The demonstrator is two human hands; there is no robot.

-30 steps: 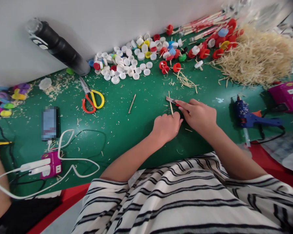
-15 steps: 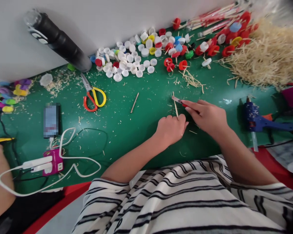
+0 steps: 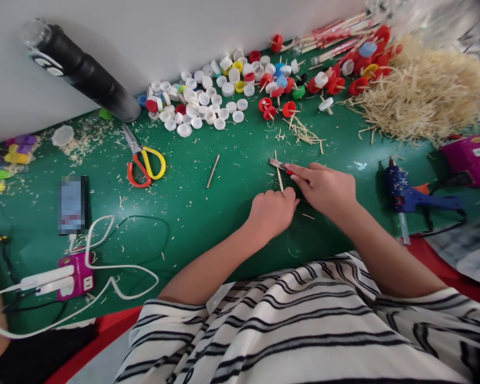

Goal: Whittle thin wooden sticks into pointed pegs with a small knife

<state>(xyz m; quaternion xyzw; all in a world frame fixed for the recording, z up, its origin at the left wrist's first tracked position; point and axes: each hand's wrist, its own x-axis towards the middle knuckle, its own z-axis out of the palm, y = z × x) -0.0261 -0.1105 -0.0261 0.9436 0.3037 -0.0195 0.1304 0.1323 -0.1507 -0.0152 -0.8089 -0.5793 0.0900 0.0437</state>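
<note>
My left hand [image 3: 271,211] is closed in a fist on a thin wooden stick [image 3: 278,172] that points away from me over the green table [image 3: 208,213]. My right hand [image 3: 324,186] is closed on a small knife [image 3: 279,165] with a red handle; its blade lies across the stick near the far end. Both hands rest on the table and touch each other at the knuckles.
Red and yellow scissors [image 3: 144,162], a loose stick [image 3: 213,170], a phone [image 3: 72,204], a blue glue gun [image 3: 414,198], a heap of wood shavings [image 3: 424,96], several bottle caps [image 3: 208,101], a black cylinder [image 3: 80,72], and a pink power strip [image 3: 74,274] with white cable.
The hands keep the same hold on stick and knife. The view shifted slightly right and then back; the blade sits at about the same spot on the stick.
</note>
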